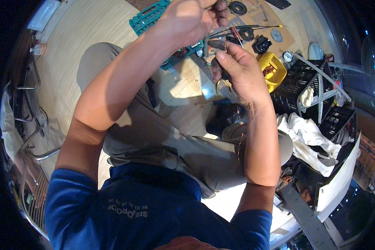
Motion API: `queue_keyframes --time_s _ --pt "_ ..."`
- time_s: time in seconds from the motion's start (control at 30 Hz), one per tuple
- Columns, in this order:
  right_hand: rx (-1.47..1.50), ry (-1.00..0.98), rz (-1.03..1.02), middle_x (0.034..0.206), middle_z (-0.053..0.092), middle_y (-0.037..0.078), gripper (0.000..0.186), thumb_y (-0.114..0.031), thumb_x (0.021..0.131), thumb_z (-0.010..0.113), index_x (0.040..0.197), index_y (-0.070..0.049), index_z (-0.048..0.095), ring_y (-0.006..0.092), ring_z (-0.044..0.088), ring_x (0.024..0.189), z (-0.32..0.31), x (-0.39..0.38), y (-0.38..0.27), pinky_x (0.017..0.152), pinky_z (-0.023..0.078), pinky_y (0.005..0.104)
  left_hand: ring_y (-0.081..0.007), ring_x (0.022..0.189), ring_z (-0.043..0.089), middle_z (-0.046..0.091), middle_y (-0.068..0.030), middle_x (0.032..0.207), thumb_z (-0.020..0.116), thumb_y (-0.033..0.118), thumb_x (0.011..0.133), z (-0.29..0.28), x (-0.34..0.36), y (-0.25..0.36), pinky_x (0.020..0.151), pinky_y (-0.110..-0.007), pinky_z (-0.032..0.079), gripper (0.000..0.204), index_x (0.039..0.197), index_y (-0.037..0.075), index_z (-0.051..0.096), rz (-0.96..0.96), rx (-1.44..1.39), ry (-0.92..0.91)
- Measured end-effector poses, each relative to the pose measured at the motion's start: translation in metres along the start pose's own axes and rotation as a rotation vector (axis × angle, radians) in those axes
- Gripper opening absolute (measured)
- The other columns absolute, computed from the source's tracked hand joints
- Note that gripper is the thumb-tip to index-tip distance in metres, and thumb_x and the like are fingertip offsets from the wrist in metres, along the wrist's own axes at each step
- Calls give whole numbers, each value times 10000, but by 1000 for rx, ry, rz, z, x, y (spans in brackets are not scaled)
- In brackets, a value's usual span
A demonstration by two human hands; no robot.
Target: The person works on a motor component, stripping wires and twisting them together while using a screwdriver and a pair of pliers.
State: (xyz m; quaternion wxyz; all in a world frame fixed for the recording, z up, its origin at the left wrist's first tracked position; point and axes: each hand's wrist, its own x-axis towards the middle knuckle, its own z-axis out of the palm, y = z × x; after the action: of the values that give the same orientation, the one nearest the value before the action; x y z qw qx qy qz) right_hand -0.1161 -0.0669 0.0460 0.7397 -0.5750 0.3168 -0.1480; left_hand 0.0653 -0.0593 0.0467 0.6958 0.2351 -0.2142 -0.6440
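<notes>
My left hand (196,21) is raised at the top middle, its dark-stained fingers curled in; what they hold, if anything, is hidden. Lower and to the right is my right hand (241,68), thumb and fingers pinched together around something small and dark that I cannot make out. Just beyond these fingers lie a red-handled screwdriver (236,34) and a coil of black cable (246,34). A teal tool case (143,21) with socket slots lies open behind my left forearm. Beside my right wrist stands a yellow container (280,77) with small copper-coloured bits inside.
Further back, a cardboard sheet (285,25) bears a black ring-shaped coil (237,8), a black part (261,43) and a grey disc (276,36). At right are a black crate (285,91) and white cloth (306,135). A metal rack (33,196) stands at left.
</notes>
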Motion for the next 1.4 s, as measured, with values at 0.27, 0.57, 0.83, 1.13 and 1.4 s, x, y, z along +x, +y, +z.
queue_keyframes --time_s 0.27,0.57,0.83,1.13,1.4 --pt "132 133 -14 616 489 -63 174 -182 951 548 879 -43 624 30 400 527 9 7 3 478 310 188 -155 687 545 553 -20 770 500 197 969 18 -8 -6 647 -297 490 144 969 70 568 -58 68 39" --pt "19 67 48 636 510 -73 203 -212 941 566 927 -26 644 29 395 553 0 1 7 503 328 204 -63 523 330 417 34 653 476 201 983 13 -11 10 465 -199 272 121 885 134 495 -63 83 78" --pt "-143 168 63 722 606 -42 208 -199 910 602 913 -5 677 32 491 647 -20 -4 -5 581 401 207 -86 548 421 496 9 679 454 219 989 18 -18 19 483 -212 348 189 897 79 542 -309 597 -78" --pt "119 212 131 607 500 -37 202 -226 907 588 769 -77 581 43 409 495 -31 -1 -8 413 294 210 -124 686 596 634 -54 727 539 206 942 9 -29 -5 653 -272 485 248 930 -17 647 -245 1211 -187" --pt "269 208 2 621 495 -43 167 -207 904 599 806 -72 581 36 408 499 -24 -6 -12 424 297 186 -109 726 601 665 -72 812 568 230 913 2 -23 -17 688 -280 481 287 973 -41 639 -5 1546 -60"
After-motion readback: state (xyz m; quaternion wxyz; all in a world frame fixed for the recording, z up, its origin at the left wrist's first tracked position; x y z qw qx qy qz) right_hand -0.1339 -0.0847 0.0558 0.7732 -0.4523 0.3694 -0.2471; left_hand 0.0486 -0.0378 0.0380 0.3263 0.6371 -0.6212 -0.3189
